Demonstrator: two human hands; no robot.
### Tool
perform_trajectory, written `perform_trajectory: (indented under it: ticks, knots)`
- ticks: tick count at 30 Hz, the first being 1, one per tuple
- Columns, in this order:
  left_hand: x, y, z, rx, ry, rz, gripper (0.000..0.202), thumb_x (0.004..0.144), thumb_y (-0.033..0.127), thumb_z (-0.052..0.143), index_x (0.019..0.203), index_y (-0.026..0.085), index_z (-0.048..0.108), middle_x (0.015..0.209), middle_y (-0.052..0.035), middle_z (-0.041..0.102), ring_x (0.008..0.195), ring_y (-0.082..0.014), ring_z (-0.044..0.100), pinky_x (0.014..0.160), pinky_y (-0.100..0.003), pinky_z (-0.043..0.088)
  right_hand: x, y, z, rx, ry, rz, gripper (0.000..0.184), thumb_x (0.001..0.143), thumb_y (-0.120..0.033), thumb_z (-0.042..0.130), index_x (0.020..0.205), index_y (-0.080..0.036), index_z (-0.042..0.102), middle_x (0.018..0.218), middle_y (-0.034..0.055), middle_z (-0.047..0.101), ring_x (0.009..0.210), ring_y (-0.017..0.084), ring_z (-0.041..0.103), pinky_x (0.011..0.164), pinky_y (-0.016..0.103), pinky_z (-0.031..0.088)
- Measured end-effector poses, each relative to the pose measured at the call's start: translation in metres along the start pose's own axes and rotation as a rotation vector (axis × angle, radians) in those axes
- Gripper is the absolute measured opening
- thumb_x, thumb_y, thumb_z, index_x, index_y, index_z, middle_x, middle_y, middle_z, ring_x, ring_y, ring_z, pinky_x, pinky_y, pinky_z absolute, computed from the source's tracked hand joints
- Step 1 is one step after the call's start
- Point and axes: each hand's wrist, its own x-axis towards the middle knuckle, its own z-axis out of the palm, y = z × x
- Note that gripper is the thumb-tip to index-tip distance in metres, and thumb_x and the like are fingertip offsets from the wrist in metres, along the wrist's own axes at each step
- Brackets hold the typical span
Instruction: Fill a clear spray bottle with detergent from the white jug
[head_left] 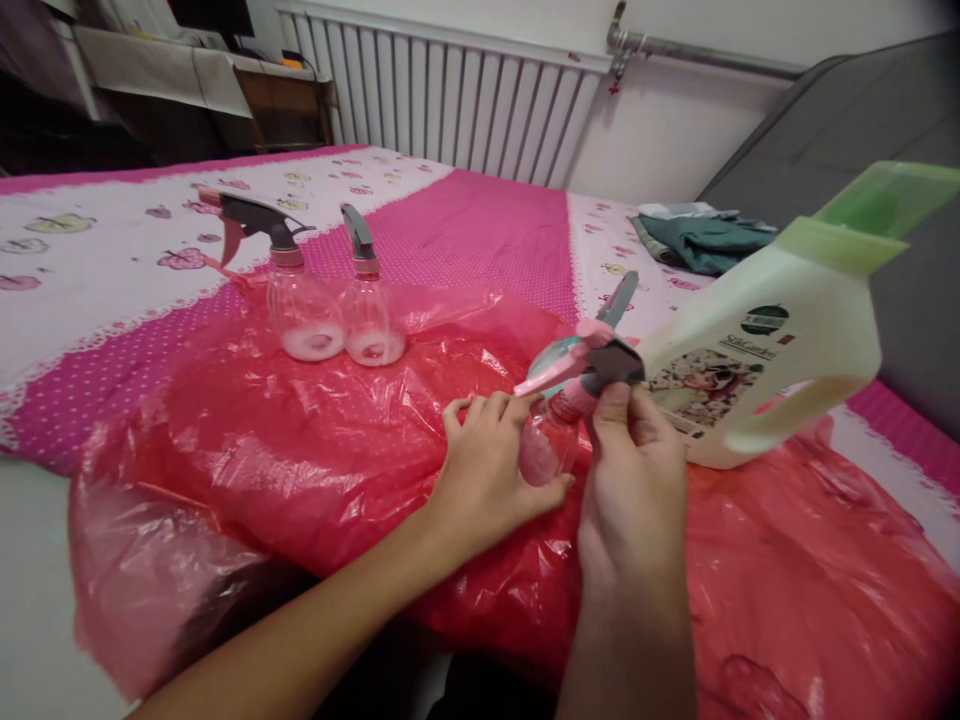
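Note:
A small clear spray bottle with pinkish contents leans between my hands, low over the red plastic sheet. My left hand curls around its body from the left, thumb in front. The fingers and thumb of my right hand pinch the bottle's pink-and-grey spray head at the neck. Partly hidden behind it is another spray bottle with a grey top. To the right of my right hand, a large cream jug with a green cap leans to the right.
Two more spray bottles, one on the left and one beside it, stand on the red plastic sheet, holding a little whitish liquid. The sheet covers a pink patterned bedspread. Folded clothes lie back right; a radiator lines the wall.

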Motion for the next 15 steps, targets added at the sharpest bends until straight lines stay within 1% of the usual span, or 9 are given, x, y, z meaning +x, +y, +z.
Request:
perform_trajectory:
  ticks: [2,4,9,13,15]
  knots:
    - [0.0001,0.0001,0.0004,0.011,-0.004,-0.009,0.065,0.077,0.043,0.079,0.132,0.024,0.05,0.13,-0.0101,0.063,0.121,-0.0356,0.056,0.11,-0.058,0.028,0.0005,-0.0006,-0.0007,0.021,-0.007,-0.032,0.03,0.087,-0.049,0.07,0.098,-0.021,0.075,0.096,0.0035,0.075,0.101,0.019,0.067,0.094,0.036,0.05]
    - [0.0001,-0.0001,0.001,0.014,-0.001,-0.007,0.065,0.077,0.043,0.079,0.132,0.024,0.05,0.13,-0.0103,0.063,0.121,-0.0356,0.056,0.11,-0.058,0.028,0.0008,-0.0001,-0.0014,0.01,-0.018,-0.032,0.03,0.088,-0.049,0.069,0.099,-0.021,0.075,0.097,0.0037,0.075,0.101,0.019,0.068,0.095,0.037,0.05]
    - [-0.0005,-0.0006,0.0005,-0.007,0.002,0.002,0.071,0.076,0.04,0.081,0.136,0.022,0.047,0.133,-0.0111,0.063,0.121,-0.0351,0.055,0.108,-0.057,0.028,0.0003,0.0019,-0.0014,-0.038,-0.063,0.049,0.035,0.083,-0.052,0.073,0.097,-0.019,0.074,0.1,0.0046,0.076,0.095,0.019,0.069,0.092,0.038,0.051]
    - [-0.0003,-0.0006,-0.0013,-0.042,0.013,0.005,0.068,0.076,0.038,0.082,0.132,0.022,0.049,0.135,-0.0104,0.061,0.123,-0.034,0.055,0.11,-0.056,0.026,-0.0006,0.0023,-0.0028,-0.073,-0.101,0.062,0.03,0.081,-0.046,0.077,0.095,-0.02,0.074,0.095,0.0037,0.077,0.092,0.019,0.07,0.089,0.037,0.051]
    - [0.0001,-0.0009,-0.0017,-0.036,0.014,0.002,0.065,0.076,0.039,0.081,0.13,0.021,0.05,0.131,-0.0103,0.062,0.122,-0.0341,0.056,0.109,-0.056,0.028,-0.001,0.0028,-0.0041,-0.079,-0.09,0.077,0.027,0.08,-0.042,0.078,0.094,-0.019,0.073,0.093,0.0033,0.077,0.089,0.019,0.069,0.088,0.037,0.051]
